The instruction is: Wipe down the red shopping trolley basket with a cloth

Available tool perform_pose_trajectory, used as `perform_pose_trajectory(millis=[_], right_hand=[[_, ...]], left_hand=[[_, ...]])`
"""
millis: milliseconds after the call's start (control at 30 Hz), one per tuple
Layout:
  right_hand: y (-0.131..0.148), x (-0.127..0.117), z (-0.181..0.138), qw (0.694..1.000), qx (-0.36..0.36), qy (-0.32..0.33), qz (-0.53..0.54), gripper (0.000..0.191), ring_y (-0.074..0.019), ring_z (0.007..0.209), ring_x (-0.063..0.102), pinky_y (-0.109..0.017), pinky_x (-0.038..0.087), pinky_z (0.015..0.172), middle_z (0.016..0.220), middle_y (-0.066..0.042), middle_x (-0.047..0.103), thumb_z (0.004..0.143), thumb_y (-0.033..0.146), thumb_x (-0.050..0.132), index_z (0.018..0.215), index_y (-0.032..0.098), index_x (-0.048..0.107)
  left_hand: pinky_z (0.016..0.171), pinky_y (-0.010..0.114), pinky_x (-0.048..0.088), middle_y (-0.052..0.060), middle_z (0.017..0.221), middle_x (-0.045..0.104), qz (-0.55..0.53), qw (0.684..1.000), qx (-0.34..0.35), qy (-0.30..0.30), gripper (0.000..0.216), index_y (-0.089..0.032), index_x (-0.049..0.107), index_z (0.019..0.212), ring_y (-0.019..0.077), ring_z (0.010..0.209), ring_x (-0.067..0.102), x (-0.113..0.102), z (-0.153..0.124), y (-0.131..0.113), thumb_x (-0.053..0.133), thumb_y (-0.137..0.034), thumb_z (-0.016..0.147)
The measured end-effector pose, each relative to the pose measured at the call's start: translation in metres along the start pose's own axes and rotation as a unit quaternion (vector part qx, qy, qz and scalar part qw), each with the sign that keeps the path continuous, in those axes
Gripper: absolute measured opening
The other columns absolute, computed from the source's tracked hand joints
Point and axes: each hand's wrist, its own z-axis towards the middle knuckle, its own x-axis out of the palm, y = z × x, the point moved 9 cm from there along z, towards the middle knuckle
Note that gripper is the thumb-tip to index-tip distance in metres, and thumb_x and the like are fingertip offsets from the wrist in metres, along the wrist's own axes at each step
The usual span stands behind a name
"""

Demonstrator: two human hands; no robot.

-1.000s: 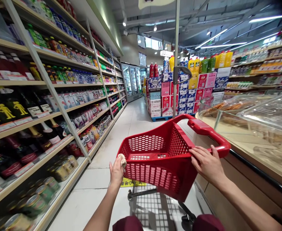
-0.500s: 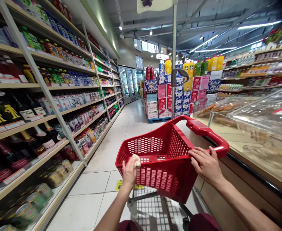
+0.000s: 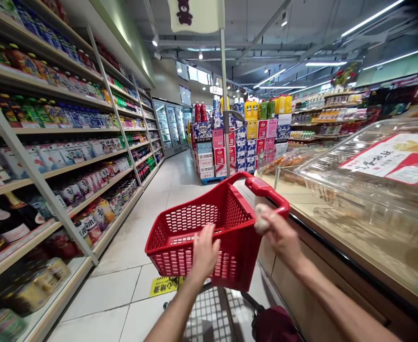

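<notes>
A red plastic shopping cart stands in front of me, its basket bare inside. My right hand is closed around a crumpled off-white cloth, close by the near end of the red handle. Whether the cloth touches the cart I cannot tell. Over the near side of the basket, my left hand has its fingers stretched out and holds nothing. Motion blurs both hands slightly.
Drink shelves line the left side. On the right runs a display counter with clear plastic covers. Stacked drink cartons stand ahead beside a metal pole. A yellow floor sticker lies below the cart.
The cloth has passed from my left hand to my right. My right hand has lifted off the basket rim; my left has moved back along the near side. The view has turned right.
</notes>
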Motion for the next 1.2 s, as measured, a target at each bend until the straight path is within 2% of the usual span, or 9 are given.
perform_pose_trajectory(millis=[100, 233, 333, 467, 600, 733, 933, 1100, 1200], right_hand=[[-0.035, -0.012, 0.021, 0.99, -0.012, -0.002, -0.14, 0.033, -0.0241, 0.115, 0.047, -0.043, 0.039, 0.096, 0.12, -0.01, 0.055, 0.077, 0.016, 0.044, 0.106, 0.018, 0.059], [-0.028, 0.025, 0.016, 0.972, -0.089, 0.088, -0.201, 0.041, -0.0282, 0.122, 0.038, -0.045, 0.038, 0.095, 0.13, -0.015, 0.045, 0.075, 0.022, 0.05, 0.116, 0.014, 0.053], [-0.021, 0.036, 0.016, 0.96, -0.146, 0.117, -0.206, 0.036, -0.0238, 0.12, 0.041, -0.043, 0.037, 0.096, 0.128, -0.011, 0.048, 0.08, 0.015, 0.044, 0.114, 0.019, 0.055], [-0.044, 0.013, 0.022, 0.971, -0.126, 0.061, -0.195, 0.032, -0.0207, 0.117, 0.045, -0.041, 0.036, 0.097, 0.124, -0.01, 0.052, 0.084, 0.013, 0.038, 0.108, 0.02, 0.059], [-0.032, 0.019, -0.033, 0.983, -0.135, 0.008, -0.127, 0.032, -0.0206, 0.117, 0.046, -0.044, 0.036, 0.099, 0.118, -0.009, 0.057, 0.086, 0.015, 0.04, 0.111, 0.022, 0.058], [0.001, 0.045, -0.082, 0.981, -0.171, 0.066, -0.07, 0.034, -0.0169, 0.109, 0.053, -0.037, 0.045, 0.092, 0.11, -0.005, 0.063, 0.087, 0.016, 0.039, 0.114, 0.026, 0.057], [-0.003, 0.016, -0.044, 0.992, -0.085, -0.069, -0.06, 0.039, -0.0244, 0.123, 0.038, -0.047, 0.037, 0.1, 0.128, -0.008, 0.048, 0.082, 0.01, 0.048, 0.118, 0.023, 0.054], [0.017, 0.064, -0.098, 0.989, -0.133, 0.058, -0.043, 0.037, -0.018, 0.121, 0.041, -0.035, 0.047, 0.093, 0.116, -0.005, 0.059, 0.086, 0.013, 0.04, 0.118, 0.025, 0.053], [0.015, 0.054, -0.091, 0.993, -0.11, 0.036, -0.017, 0.037, -0.0195, 0.12, 0.042, -0.039, 0.043, 0.097, 0.123, -0.006, 0.054, 0.085, 0.014, 0.042, 0.119, 0.025, 0.053]], left_hand=[[0.108, 0.048, 0.006, 0.01, 0.139, 0.034, 0.136, 0.99, -0.045, 0.004, 0.058, -0.012, 0.036, 0.13, 0.023, 0.132, 0.02, 0.0, 0.006, 0.049, 0.045, -0.018, 0.074], [0.108, 0.048, 0.006, 0.01, 0.136, 0.039, 0.182, 0.982, -0.042, 0.007, 0.059, -0.013, 0.038, 0.128, 0.0225, 0.13, 0.023, 0.008, 0.01, 0.071, 0.044, -0.016, 0.07], [0.108, 0.049, 0.007, 0.01, 0.138, 0.036, 0.177, 0.983, -0.038, 0.013, 0.062, -0.012, 0.035, 0.129, 0.0221, 0.132, 0.02, 0.01, 0.012, 0.073, 0.044, -0.013, 0.068], [0.108, 0.05, 0.006, 0.01, 0.14, 0.033, 0.171, 0.985, -0.038, 0.008, 0.065, -0.011, 0.033, 0.13, 0.0224, 0.133, 0.016, 0.01, 0.012, 0.076, 0.044, -0.011, 0.066], [0.107, 0.052, 0.006, 0.01, 0.14, 0.033, 0.162, 0.986, -0.038, -0.003, 0.065, -0.011, 0.034, 0.129, 0.023, 0.133, 0.015, 0.009, 0.011, 0.078, 0.044, -0.01, 0.065], [0.108, 0.051, 0.007, 0.009, 0.14, 0.033, 0.156, 0.987, -0.035, 0.002, 0.065, -0.013, 0.035, 0.129, 0.0225, 0.133, 0.017, 0.008, 0.008, 0.077, 0.043, -0.009, 0.064], [0.108, 0.051, 0.006, 0.009, 0.141, 0.031, 0.165, 0.986, -0.03, 0.002, 0.067, -0.012, 0.033, 0.13, 0.0229, 0.133, 0.015, 0.005, 0.003, 0.074, 0.043, -0.008, 0.063], [0.108, 0.05, 0.006, 0.009, 0.141, 0.03, 0.163, 0.986, -0.025, 0.02, 0.069, -0.011, 0.033, 0.131, 0.0226, 0.133, 0.014, 0.006, 0.001, 0.073, 0.043, -0.009, 0.062], [0.108, 0.049, 0.005, 0.009, 0.142, 0.029, 0.163, 0.986, -0.03, 0.027, 0.07, -0.01, 0.032, 0.131, 0.0218, 0.134, 0.013, 0.006, 0.001, 0.073, 0.043, -0.009, 0.062]])
